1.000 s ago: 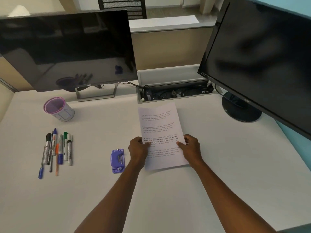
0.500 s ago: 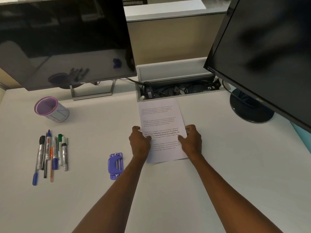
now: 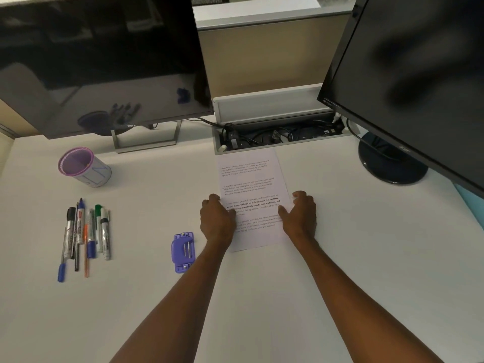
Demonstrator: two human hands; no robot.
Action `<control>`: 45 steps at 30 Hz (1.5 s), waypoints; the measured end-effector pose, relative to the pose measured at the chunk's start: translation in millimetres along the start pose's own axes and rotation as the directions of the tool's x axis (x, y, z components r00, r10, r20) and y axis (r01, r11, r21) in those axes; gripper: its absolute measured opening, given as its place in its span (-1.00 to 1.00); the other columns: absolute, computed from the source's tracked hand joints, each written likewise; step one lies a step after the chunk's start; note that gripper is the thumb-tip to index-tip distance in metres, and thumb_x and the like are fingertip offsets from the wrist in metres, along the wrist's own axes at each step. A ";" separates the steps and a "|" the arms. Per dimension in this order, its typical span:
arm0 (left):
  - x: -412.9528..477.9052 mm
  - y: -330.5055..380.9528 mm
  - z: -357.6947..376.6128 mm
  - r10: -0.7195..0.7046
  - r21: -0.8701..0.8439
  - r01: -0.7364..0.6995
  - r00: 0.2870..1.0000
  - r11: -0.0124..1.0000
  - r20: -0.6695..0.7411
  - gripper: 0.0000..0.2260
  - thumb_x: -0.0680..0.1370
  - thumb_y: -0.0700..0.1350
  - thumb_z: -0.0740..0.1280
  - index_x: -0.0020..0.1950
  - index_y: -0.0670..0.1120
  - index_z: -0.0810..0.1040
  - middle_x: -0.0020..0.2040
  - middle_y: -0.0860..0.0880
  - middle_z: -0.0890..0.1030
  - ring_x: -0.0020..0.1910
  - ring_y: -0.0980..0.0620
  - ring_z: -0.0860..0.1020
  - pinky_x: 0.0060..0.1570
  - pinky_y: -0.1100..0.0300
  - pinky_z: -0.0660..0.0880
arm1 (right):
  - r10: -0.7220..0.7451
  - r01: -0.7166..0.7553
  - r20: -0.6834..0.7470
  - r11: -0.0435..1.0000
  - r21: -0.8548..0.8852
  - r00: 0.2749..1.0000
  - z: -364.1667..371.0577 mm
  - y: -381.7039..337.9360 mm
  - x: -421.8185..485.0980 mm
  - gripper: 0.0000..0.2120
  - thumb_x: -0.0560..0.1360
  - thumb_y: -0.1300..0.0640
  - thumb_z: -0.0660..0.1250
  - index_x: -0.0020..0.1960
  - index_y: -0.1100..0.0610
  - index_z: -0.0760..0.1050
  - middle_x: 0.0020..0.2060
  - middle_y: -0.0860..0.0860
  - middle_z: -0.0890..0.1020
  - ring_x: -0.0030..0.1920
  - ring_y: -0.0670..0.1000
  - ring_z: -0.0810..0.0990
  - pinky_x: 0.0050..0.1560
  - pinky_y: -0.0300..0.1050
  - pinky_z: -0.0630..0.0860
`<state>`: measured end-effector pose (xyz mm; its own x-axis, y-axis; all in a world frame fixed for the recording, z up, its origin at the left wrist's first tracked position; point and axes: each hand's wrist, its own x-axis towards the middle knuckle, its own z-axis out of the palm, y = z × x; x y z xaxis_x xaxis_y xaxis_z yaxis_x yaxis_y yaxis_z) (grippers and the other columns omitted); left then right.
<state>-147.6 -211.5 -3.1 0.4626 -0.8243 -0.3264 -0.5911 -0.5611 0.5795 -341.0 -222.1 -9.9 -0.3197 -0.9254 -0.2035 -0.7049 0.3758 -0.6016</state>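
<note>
Head cam, looking down: a white printed sheet of paper (image 3: 251, 184) lies flat on the white desk (image 3: 366, 258), slightly tilted. Its far edge sits just in front of the open grey cable tray (image 3: 275, 132), between the two monitors.

The left hand (image 3: 217, 221) has the sheet's left edge and the right hand (image 3: 300, 218) has its right edge, both about two-thirds of the way down the page. Each thumb lies on top of the paper with the fingers curled in tight at the edge, so it's a closed pinch grip on the sheet. I can't tell if the fingertips are actually tucked under it.

A small purple plastic hole-punch-looking gadget (image 3: 183, 252) lies just beside the left wrist, not touching it. Further left is a row of markers and pens (image 3: 86, 234) lined up side by side. Beyond them a purple-rimmed white cup (image 3: 83, 166) stands upright near the stand of the dark left monitor (image 3: 104, 61). The black right monitor (image 3: 419, 74) is off too.
</note>
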 end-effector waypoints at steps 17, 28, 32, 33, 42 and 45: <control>-44.6 -77.2 -62.3 0.159 0.118 -0.145 0.979 0.982 -0.124 -0.46 0.62 -0.06 0.36 0.56 -0.21 0.34 0.54 -0.18 0.41 0.53 -0.20 0.32 0.50 -0.07 0.31 | -0.258 0.258 -0.006 0.966 -0.007 0.966 12.2 -3.1 -99.0 -0.50 0.53 0.12 0.46 0.41 0.18 0.41 0.38 0.11 0.50 0.39 0.13 0.45 0.44 0.05 0.37; -54.2 -121.4 -89.0 0.045 -0.097 -0.052 0.996 0.994 -0.072 -0.55 0.61 -0.15 0.38 0.48 -0.24 0.42 0.45 -0.19 0.46 0.43 -0.18 0.42 0.24 0.07 0.42 | -0.427 0.428 0.130 0.903 0.020 0.895 66.1 -20.5 -172.7 -0.44 0.54 0.05 0.45 0.48 0.14 0.38 0.49 0.06 0.41 0.50 0.07 0.36 0.50 -0.04 0.32; -55.0 -127.6 -90.2 0.035 -0.141 -0.046 0.996 0.989 -0.078 -0.88 0.57 -0.23 0.40 0.11 -0.14 0.58 0.10 -0.09 0.56 -0.01 -0.08 0.51 -0.15 0.32 0.43 | -0.467 0.481 0.200 0.876 -0.028 0.862 85.9 -19.5 -191.1 -0.41 0.60 -0.03 0.35 0.57 0.08 0.28 0.59 0.00 0.27 0.58 0.00 0.24 0.54 -0.09 0.22; -55.4 -127.8 -90.5 0.043 -0.174 -0.056 0.996 0.983 -0.080 -0.84 0.56 -0.26 0.40 -0.07 -0.02 0.51 -0.05 0.02 0.52 -0.12 -0.02 0.48 -0.31 0.45 0.40 | -0.484 0.504 0.215 0.862 -0.049 0.848 90.6 -17.5 -195.8 -0.40 0.62 -0.04 0.32 0.59 0.07 0.24 0.60 -0.01 0.24 0.59 -0.01 0.20 0.55 -0.11 0.18; -47.9 -138.5 -88.1 -0.014 -0.303 -0.001 0.999 0.953 -0.048 -0.92 0.54 -0.22 0.43 0.03 -0.15 0.61 -0.14 -0.05 0.63 -0.30 0.12 0.56 -0.37 0.46 0.44 | -0.584 0.627 0.230 0.744 -0.231 0.778 120.4 -0.9 -223.6 -0.36 0.60 0.01 0.36 0.59 0.16 0.23 0.57 0.08 0.31 0.56 0.06 0.28 0.51 -0.08 0.12; -44.6 -139.2 -88.1 -0.058 -0.348 0.046 0.998 0.936 -0.024 -0.94 0.53 -0.22 0.45 -0.05 -0.14 0.60 -0.15 -0.09 0.65 -0.22 -0.03 0.61 -0.25 0.20 0.54 | -0.567 0.617 0.248 0.747 -0.248 0.786 126.7 1.2 -224.6 -0.36 0.61 0.00 0.33 0.59 0.16 0.21 0.57 0.08 0.30 0.56 0.05 0.29 0.51 -0.11 0.09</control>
<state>-27.8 -90.0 -3.3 0.5116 -0.7883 -0.3418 -0.3023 -0.5375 0.7873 -189.8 -20.0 -62.8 0.3052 -0.9522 -0.0103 -0.8807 -0.2781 -0.3836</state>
